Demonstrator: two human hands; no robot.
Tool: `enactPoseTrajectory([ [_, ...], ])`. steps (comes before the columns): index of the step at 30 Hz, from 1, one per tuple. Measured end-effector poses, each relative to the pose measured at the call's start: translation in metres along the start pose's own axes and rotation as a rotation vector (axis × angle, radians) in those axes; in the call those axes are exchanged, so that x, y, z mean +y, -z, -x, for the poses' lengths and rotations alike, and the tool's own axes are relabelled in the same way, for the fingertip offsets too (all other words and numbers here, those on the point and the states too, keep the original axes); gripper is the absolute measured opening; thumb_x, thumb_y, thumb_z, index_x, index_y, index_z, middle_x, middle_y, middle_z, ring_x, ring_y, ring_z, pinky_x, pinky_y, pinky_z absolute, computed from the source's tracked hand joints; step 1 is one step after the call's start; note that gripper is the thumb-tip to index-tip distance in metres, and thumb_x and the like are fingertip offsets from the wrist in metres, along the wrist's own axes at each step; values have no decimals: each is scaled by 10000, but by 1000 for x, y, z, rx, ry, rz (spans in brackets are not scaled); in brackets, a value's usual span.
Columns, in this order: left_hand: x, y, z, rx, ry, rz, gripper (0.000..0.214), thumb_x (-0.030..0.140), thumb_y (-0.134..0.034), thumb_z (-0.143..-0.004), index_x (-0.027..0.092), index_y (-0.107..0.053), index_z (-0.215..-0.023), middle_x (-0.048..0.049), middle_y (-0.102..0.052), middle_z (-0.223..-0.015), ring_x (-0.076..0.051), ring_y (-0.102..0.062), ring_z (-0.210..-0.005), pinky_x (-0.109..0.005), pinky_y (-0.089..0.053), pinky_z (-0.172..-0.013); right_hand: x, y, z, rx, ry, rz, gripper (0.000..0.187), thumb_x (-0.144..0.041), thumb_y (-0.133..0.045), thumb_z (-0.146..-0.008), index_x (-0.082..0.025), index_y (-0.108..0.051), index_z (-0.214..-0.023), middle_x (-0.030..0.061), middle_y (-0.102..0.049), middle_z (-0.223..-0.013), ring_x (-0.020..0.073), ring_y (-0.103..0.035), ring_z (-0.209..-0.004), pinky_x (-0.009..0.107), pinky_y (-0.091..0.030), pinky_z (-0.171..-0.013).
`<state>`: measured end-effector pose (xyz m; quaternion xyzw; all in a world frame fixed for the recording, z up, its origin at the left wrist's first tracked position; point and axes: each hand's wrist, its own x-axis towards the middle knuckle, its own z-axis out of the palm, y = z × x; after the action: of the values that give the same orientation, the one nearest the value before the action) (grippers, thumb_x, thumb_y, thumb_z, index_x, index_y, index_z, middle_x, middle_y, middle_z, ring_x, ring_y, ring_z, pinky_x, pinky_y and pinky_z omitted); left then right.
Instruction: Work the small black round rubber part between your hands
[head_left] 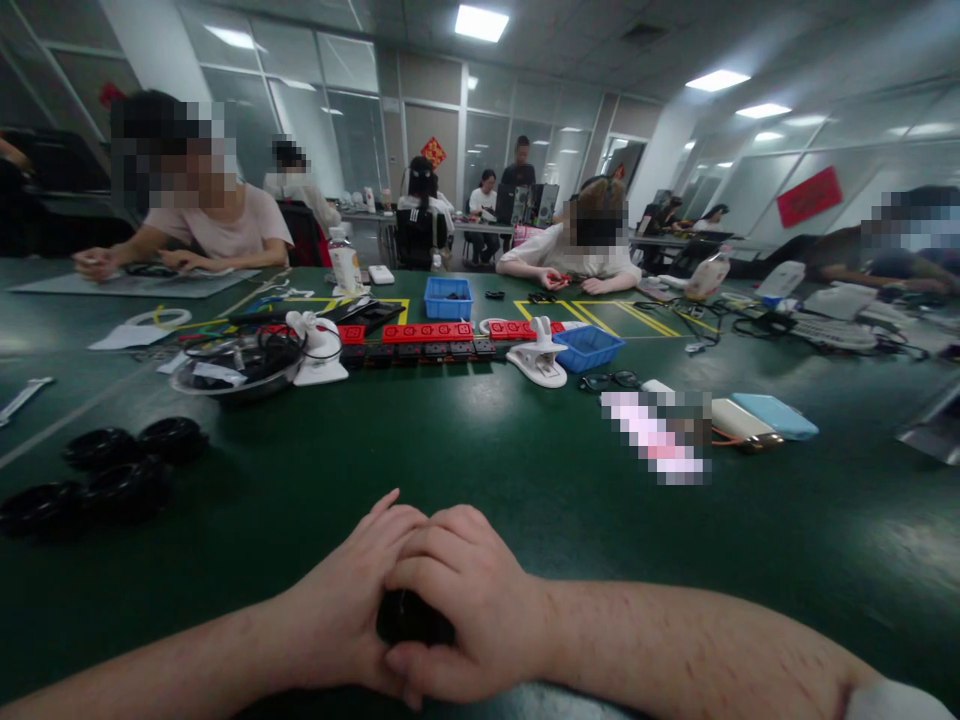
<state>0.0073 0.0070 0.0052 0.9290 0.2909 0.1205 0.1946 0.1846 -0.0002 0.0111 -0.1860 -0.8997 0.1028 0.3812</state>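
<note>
Seen from the wearer's head, two bare forearms come in low over a dark green bench [480, 445] and meet near the body. The left hand [352, 590] and the right hand [469, 600] are together, both closed around a small black piece [414, 618]. It sits in the hollow between the palms, with only its dark near side showing (what it is, I cannot tell). The left hand cups it from the left, while the right hand curls over the top with its thumb beneath, probably so that the two press against each other and keep it from slipping. Holding it close in likely steadies the wrists as well.

Ahead and to the left of the left hand lies a group of black rings [129, 490], close together, perhaps to stay within easy reach. Farther beyond the hands, a red row of blocks [427, 334] runs crosswise above a black row [435, 352], seemingly lined up for order. A white clip [541, 368] stands just beside a blue tray [592, 350], whose raised walls would stop small parts straying. Well to the right of the right hand, folded glasses [611, 381] and a light-blue pouch [780, 414] lie apart, presumably set aside as belongings.
</note>
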Motion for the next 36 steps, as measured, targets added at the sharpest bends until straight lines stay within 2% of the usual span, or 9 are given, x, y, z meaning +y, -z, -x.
enactPoseTrajectory([
  [3,3,-7,3,45,42,-28,640,449,-725,-582,235,-487,-1136,-64,-539,-1087,-296,-499,-1043,-626,-142,-1041,0,-1,1,11,-65,58,497,-581,-332,-841,-147,-574,-842,49,-603,-808,162,-506,-755,312,-373,-695],
  [9,8,-7,1,54,132,-10,365,284,-668,-598,204,-559,-937,-32,-550,-924,-240,-528,-930,-563,-163,-1061,2,-2,2,-96,-74,133,312,-476,-526,-767,-166,-558,-774,13,-593,-754,150,-489,-737,306,-361,-691],
  [13,3,-2,-4,13,67,91,432,211,-661,-542,199,-553,-960,-32,-530,-985,-248,-500,-982,-496,-244,-1051,4,-2,2,-148,30,31,167,-297,-482,-730,-166,-557,-801,11,-613,-792,142,-506,-790,294,-384,-750],
  [17,0,3,-8,-22,-14,168,387,176,-628,-577,215,-574,-958,-21,-524,-1048,-248,-478,-1041,-409,-314,-1024,6,-5,3,-186,124,-46,152,-228,-425,-691,-189,-539,-784,-13,-633,-801,136,-510,-822,298,-378,-831],
  [20,0,6,-8,-60,-28,152,555,202,-656,-573,237,-524,-1111,-28,-521,-1106,-260,-471,-1076,-448,-245,-1061,5,-4,3,-197,133,-65,179,-236,-402,-707,-197,-535,-821,-10,-644,-826,146,-517,-843,316,-365,-860],
  [23,0,5,-6,-66,-17,87,733,304,-727,-523,250,-454,-1201,-44,-507,-1158,-279,-455,-1103,-505,-169,-1079,3,-2,2,-117,107,-61,250,-310,-379,-774,-176,-541,-909,23,-640,-892,155,-524,-864,326,-372,-838],
  [28,7,-2,1,40,126,-33,659,539,-725,-522,224,-534,-1068,-45,-550,-1011,-280,-506,-980,-591,-129,-1051,2,-1,2,-12,-19,7,414,-499,-338,-850,-150,-545,-933,58,-616,-889,169,-519,-838,323,-377,-750],
  [32,17,-9,5,105,231,-126,398,350,-692,-545,195,-579,-894,-33,-555,-888,-260,-516,-884,-621,-128,-1025,2,-3,4,-75,-86,110,415,-576,-443,-795,-174,-542,-833,30,-589,-801,160,-488,-756,316,-354,-702],
  [36,17,-8,5,107,207,-134,298,235,-618,-557,209,-587,-852,-18,-547,-869,-244,-512,-874,-620,-132,-1023,2,-3,3,-128,-87,158,318,-498,-534,-760,-181,-533,-787,7,-578,-760,144,-475,-717,304,-345,-672],
])
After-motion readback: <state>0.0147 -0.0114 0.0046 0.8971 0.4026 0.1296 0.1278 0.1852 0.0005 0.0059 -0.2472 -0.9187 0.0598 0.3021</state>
